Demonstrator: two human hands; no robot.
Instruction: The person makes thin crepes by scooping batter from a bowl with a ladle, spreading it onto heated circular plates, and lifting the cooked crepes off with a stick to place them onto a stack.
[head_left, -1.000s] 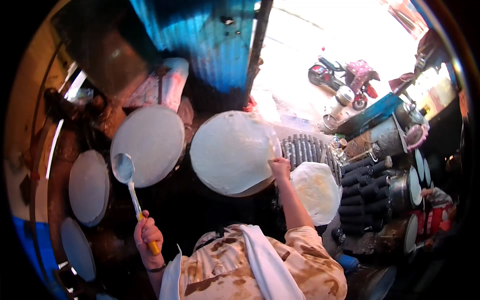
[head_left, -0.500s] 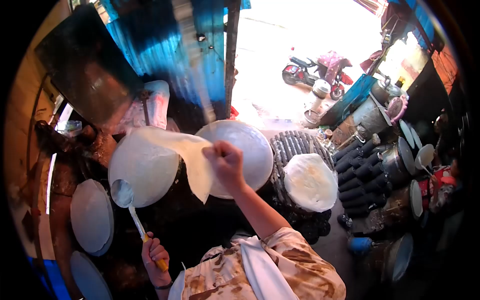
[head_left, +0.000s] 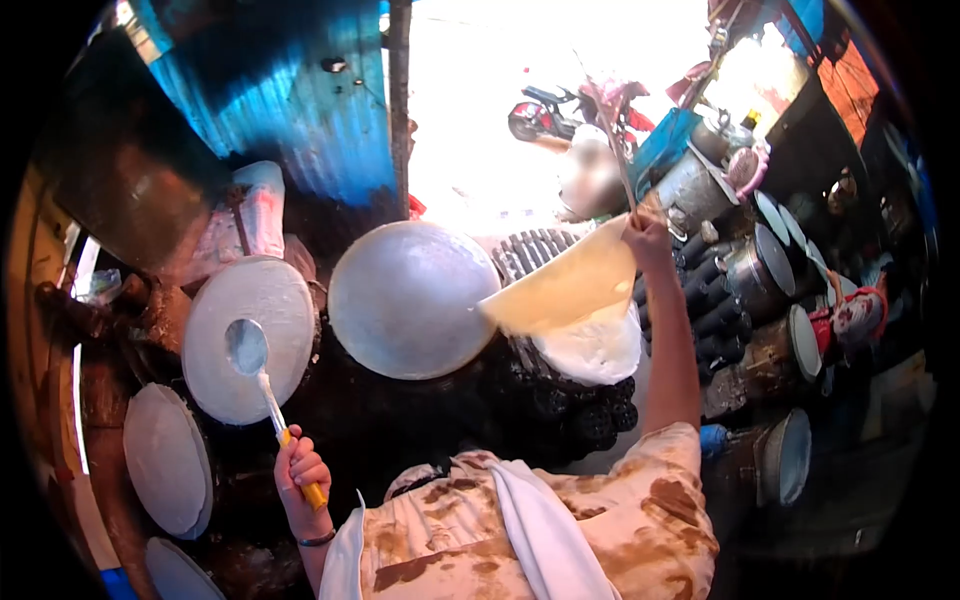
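My left hand (head_left: 302, 470) is closed round the yellow handle of a ladle (head_left: 246, 347). The ladle's round metal head rests on or just above the pale left griddle (head_left: 205, 375). High on the right, my right hand (head_left: 648, 238) grips the edge of a thin, pale yellow flatbread (head_left: 565, 285), which hangs as a slanting sheet. A long thin stick (head_left: 617, 150) rises from the same hand and appears to be held with it. Under the hanging sheet, a white round flatbread (head_left: 595, 350) lies on a slatted rack (head_left: 535, 250), partly hidden.
A bare second griddle (head_left: 412, 300) sits in the middle. Round plates (head_left: 165, 460) stand at the left. Stacked black cylinders (head_left: 720, 335) and several pots (head_left: 760, 265) fill the right. A motorbike (head_left: 545, 115) stands outside, and a blurred figure (head_left: 590, 175) is beyond the rack.
My right hand has carried the flatbread from above the griddles rightward over the rack. The ladle's head has moved from the left griddle's lower edge toward its middle. The view has shifted.
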